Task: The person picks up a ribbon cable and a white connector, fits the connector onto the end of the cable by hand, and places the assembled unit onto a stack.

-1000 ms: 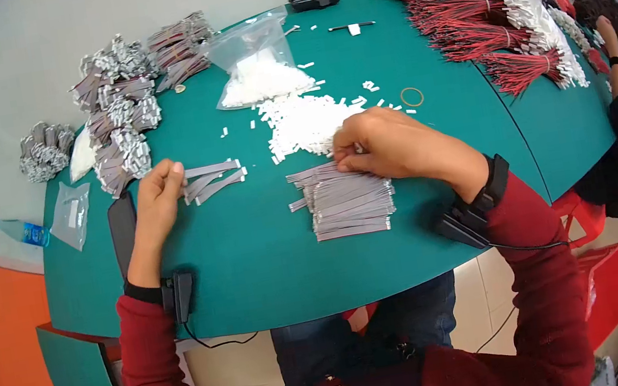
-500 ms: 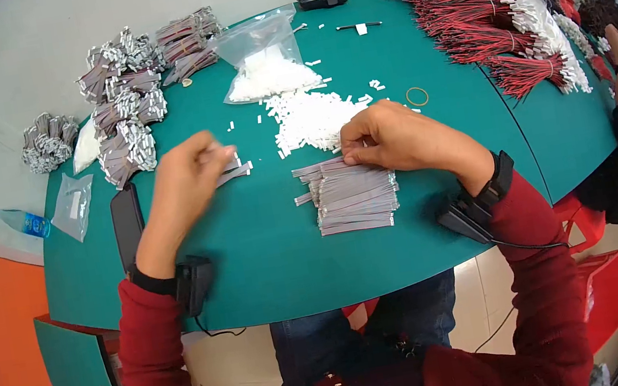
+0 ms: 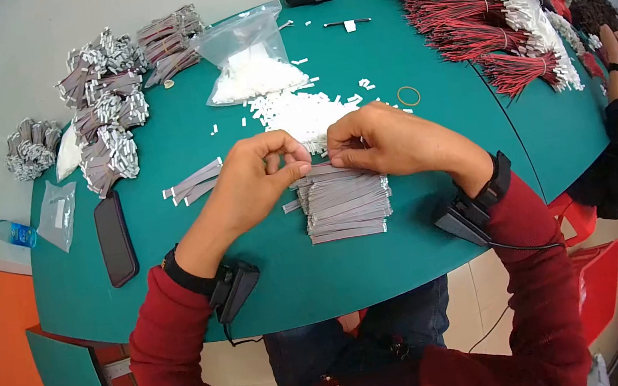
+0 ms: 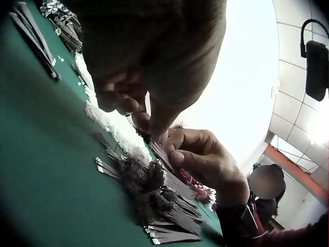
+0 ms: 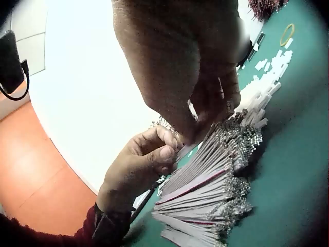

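A stack of grey flat cables [image 3: 348, 207] with metallic ends lies on the green table. At its upper edge the right hand [image 3: 397, 138] pinches a cable between thumb and index finger. Close beside it on the left, the left hand [image 3: 258, 177] has thumb and index finger together at the same cable's other end. In the right wrist view the left hand [image 5: 139, 167] grips a grey strip [image 5: 183, 152] near the fanned stack [image 5: 200, 190]. Several loose cables [image 3: 194, 183] lie left of the left forearm. White connectors [image 3: 301, 117] are heaped behind both hands.
An open plastic bag of white pieces [image 3: 256, 76] stands behind the heap. Bundled grey cables [image 3: 102, 112] and a phone [image 3: 115, 240] are at the left, a bottle [image 3: 8, 232] at the edge. Red wire bundles [image 3: 467, 14] fill the back right, with a rubber band [image 3: 408, 96] nearer.
The left hand has moved right from the loose cables to the upper left of the stack, close to the right hand. The right hand has barely moved.
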Available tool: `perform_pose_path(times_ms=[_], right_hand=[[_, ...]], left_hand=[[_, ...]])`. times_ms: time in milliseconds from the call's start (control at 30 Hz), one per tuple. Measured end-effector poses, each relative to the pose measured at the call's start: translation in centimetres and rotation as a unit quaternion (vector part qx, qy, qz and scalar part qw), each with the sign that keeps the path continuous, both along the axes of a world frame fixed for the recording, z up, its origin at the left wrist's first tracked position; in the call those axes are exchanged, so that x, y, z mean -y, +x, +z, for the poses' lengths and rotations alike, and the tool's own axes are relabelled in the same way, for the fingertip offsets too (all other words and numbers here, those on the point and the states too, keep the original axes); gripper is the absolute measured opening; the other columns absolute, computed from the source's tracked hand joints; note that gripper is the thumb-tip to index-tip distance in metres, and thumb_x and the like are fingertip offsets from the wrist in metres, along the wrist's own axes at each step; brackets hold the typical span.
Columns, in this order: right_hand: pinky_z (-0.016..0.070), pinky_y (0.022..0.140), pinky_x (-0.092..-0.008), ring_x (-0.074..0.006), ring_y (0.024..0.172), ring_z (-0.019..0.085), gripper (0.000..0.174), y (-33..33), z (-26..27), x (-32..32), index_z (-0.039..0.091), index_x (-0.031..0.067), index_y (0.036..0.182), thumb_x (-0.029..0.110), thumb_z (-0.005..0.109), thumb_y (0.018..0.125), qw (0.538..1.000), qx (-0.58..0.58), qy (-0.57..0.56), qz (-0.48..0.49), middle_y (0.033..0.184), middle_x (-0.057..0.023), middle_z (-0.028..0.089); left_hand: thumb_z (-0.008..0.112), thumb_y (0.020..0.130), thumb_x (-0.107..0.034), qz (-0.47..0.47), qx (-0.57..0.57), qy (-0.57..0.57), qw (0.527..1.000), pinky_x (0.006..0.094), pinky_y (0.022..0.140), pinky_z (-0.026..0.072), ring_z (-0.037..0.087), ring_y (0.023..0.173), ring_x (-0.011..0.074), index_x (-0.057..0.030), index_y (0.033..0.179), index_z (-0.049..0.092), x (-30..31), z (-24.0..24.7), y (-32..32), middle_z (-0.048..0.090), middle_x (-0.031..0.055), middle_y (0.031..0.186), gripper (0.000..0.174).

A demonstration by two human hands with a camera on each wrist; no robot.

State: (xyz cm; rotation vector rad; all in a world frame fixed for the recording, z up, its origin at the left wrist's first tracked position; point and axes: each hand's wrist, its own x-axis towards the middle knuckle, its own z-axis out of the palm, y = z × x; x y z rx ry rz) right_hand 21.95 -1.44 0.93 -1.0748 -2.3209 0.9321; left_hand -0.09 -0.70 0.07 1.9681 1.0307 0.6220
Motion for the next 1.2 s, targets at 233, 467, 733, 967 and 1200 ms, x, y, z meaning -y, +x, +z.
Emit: perform_pose_path(times_ms=[233,467,733,967,1200], right_hand=[[0.0408,0.054,-0.0266,-0.009,0.059,0.048,0.013,-0.1,0.6,0.1,0.06,-0.0018,0.083,0.011,0.059,0.084,0.999,-0.013,-0.039,-0.001,0.064,-0.0043,0.056],[0.0395,0.052,-0.029,-0.0111,0.055,0.045,0.025,0.3,0.3,-0.3,0.061,-0.0029,0.079,0.02,0.056,0.088,0.996,-0.016,-0.086,0.005,0.059,-0.006,0.054],[0.0407,0.057,-0.0238,-0.0053,0.065,0.047,0.022,0.2,0.7,-0.3,0.063,-0.0037,0.085,0.018,0.062,0.086,0.991,-0.011,-0.132,0.018,0.068,-0.0004,0.059],[0.0362,0.047,-0.0277,-0.0079,0.052,0.041,0.02,-0.1,0.1,-0.2,0.062,-0.0033,0.078,0.016,0.063,0.083,0.996,-0.037,-0.077,-0.025,0.054,-0.0042,0.05],[0.0368,0.049,-0.0254,-0.0059,0.054,0.043,0.017,-0.4,0.7,0.1,0.062,-0.0033,0.078,0.013,0.063,0.083,0.995,-0.061,-0.061,-0.044,0.057,-0.002,0.053]], left_hand=[[0.07,0.076,-0.007,0.0,0.009,0.01,1.0,0.0208,0.046,0.0222,0.027,0.053,0.0013,-0.0045,0.083,0.064,0.3,-0.6,-0.1,0.035,-0.0096,0.057,0.01],[0.07,0.075,-0.006,0.021,0.074,0.042,0.996,0.0186,0.047,0.0222,0.028,0.053,0.0003,-0.0049,0.083,0.064,0.2,-0.6,-0.3,0.043,-0.0101,0.06,0.01],[0.072,0.072,-0.007,-0.006,0.069,0.032,0.997,0.0183,0.05,0.0256,0.032,0.057,0.0017,-0.006,0.089,0.064,0.4,-0.1,-0.5,0.047,-0.008,0.066,0.019],[0.074,0.07,-0.01,-0.034,0.059,0.058,0.996,0.0183,0.05,0.0263,0.033,0.059,0.0026,-0.0067,0.094,0.064,0.2,-1.0,-0.6,0.047,-0.0069,0.07,0.027],[0.074,0.071,-0.011,-0.032,0.072,0.022,0.997,0.0199,0.056,0.0355,0.041,0.064,0.0051,-0.0035,0.095,0.061,0.2,-0.3,-0.7,0.052,-0.0031,0.076,0.028]])
